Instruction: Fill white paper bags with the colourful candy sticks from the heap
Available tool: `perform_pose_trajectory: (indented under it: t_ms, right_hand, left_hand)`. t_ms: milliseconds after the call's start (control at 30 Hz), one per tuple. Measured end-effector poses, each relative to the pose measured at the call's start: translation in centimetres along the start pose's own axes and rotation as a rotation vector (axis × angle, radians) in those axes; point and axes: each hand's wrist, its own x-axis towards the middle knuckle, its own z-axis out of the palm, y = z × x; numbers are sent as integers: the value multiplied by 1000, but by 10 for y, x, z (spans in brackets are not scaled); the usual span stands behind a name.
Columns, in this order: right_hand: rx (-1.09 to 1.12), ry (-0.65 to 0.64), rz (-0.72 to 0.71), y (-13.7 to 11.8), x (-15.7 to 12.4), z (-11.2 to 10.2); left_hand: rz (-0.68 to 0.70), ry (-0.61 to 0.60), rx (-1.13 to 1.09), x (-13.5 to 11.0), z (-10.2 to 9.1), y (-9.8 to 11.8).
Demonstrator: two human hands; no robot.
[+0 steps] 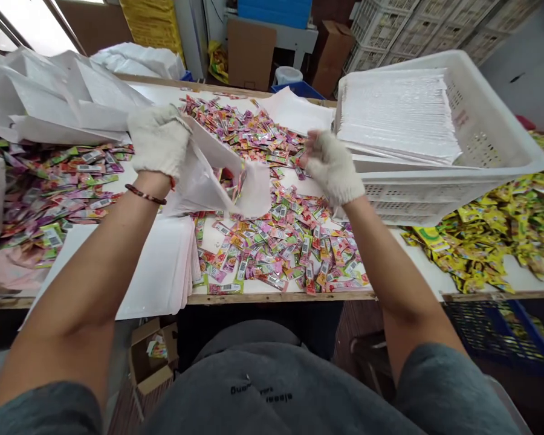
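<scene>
I've got the left hand gripping a white paper bag just right of it, seemingly part-filled, plenty of loose sachets left between it and my curled right hand, whose hold is unclear.

Yellow packets heaped far right; blue crate below; white crates stacked behind.

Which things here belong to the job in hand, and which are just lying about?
Likely in the job:
- white bag, held by the left hand
- small pink-and-purple packets, near the right hand
- flat white stack

Apparently just lying about:
- yellow packets
- open cardboard box below
- blue crate
</scene>
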Motion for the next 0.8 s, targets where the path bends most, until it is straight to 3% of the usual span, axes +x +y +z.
perform_pose_trajectory:
  t_ms: [67,133,200,267,400,500,633,700,800]
  right_hand:
    - [-152,-183,72,9,-43,32]
    - [-387,-487,152,17,-80,77]
    - [-560,-772,175,26,-99,120]
    - [-619,-832,202,37,-97,148]
    - [-529,-752,366,67,-56,156]
    - [-444,-688,331,85,-35,149]
    - [-338,-599,276,91,-35,141]
    - [-258,-547,334,93,-39,130]
    - [23,-359,440,99,-44,105]
  left_hand:
    - [75,-119,81,-17,-1,1]
    - [117,-303,206,-47,6,1]
    - [175,-509,388,-83,20,-1]
    - [227,-623,522,-117,35,-3]
    - [373,-638,498,-167,50,-4]
    - [431,-587,501,-186,43,-5]
    - [260,-609,695,-186,25,-9]
    - [223,-652,760,-179,18,-10]
    - [184,-708,818,-164,14,-8]
